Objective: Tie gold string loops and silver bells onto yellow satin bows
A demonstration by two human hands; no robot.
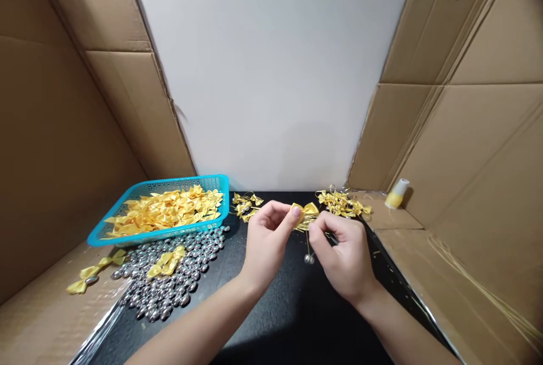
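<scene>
Your L hand (267,240) and R hand (341,254) meet just right of the blue basket (161,235). Thumb & forefinger of each are pinched on one yellow bow (306,212). A silver bell (309,258) hangs under it on gold thread. Looks like the tie-on step, bell to bow. Next move calls for a tight pinch while you work the thread. Loose bells (169,280) lie in front of the basket, and a heap of threaded bows (341,204) sits farther right of it.

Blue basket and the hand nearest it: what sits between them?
Head view: a small cluster of yellow bows lies on the black table beside the silver beads, short of the left hand.
</scene>
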